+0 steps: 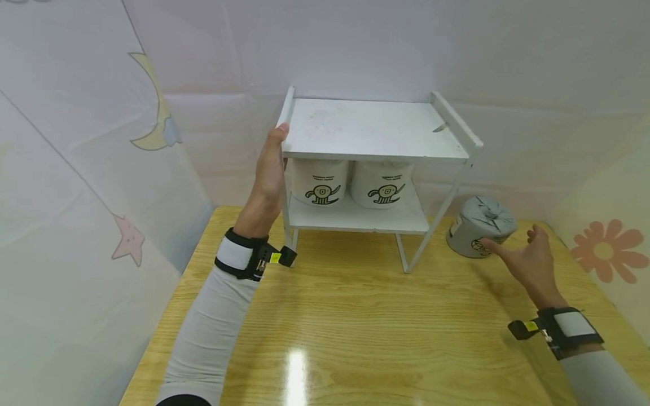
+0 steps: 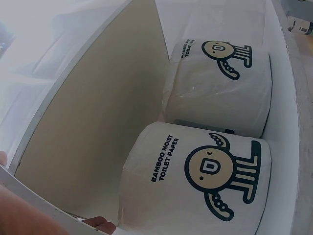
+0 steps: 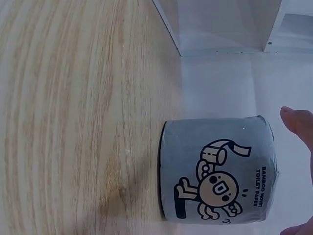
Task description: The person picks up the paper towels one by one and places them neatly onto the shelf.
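A white two-tier shelf (image 1: 365,127) stands on the wooden table. My left hand (image 1: 269,172) grips its left side near the top board, thumb over the edge. On the lower tier sit two white-wrapped toilet paper rolls, a left roll (image 1: 321,181) and a right roll (image 1: 382,185); the left wrist view shows the left roll (image 2: 195,181) close up. A grey-wrapped toilet paper roll (image 1: 481,226) stands upright on the table, right of the shelf. Beside that roll (image 3: 220,171), my right hand (image 1: 530,262) is spread with thumb and fingers apart, holding nothing.
The wooden table (image 1: 345,321) extends in front of the shelf. A pale backdrop (image 1: 365,51) rises behind it, with a moon, a star and an orange flower (image 1: 609,251) printed on its sides. A small mark (image 1: 440,128) shows on the top board.
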Action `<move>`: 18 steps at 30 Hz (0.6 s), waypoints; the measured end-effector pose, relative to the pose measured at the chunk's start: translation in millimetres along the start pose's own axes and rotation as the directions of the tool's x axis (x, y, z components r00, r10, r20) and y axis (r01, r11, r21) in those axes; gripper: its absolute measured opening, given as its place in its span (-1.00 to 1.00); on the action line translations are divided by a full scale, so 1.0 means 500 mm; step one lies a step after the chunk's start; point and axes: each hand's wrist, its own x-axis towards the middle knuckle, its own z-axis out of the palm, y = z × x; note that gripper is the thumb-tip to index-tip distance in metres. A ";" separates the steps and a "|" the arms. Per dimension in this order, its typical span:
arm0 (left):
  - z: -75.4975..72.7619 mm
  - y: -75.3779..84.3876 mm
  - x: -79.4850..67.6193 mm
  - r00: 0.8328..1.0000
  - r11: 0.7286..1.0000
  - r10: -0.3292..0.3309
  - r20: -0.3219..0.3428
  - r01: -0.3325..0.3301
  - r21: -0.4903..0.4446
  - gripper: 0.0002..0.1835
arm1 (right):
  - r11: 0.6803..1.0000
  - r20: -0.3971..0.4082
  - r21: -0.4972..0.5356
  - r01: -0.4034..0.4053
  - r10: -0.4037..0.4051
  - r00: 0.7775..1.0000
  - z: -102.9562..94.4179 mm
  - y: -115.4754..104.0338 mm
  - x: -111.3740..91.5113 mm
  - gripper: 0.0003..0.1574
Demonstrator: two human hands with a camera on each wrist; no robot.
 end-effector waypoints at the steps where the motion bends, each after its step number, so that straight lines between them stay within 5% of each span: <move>1: 0.001 0.002 -0.001 1.000 1.000 0.000 -0.001 0.000 -0.002 -0.28 | 1.000 -0.001 -0.004 0.000 0.000 1.000 0.000 0.000 0.002 0.50; 18: 0.004 0.016 -0.010 1.000 1.000 -0.018 0.007 0.017 0.010 -0.28 | 1.000 0.036 -0.002 0.027 -0.027 0.999 0.006 -0.006 0.037 0.51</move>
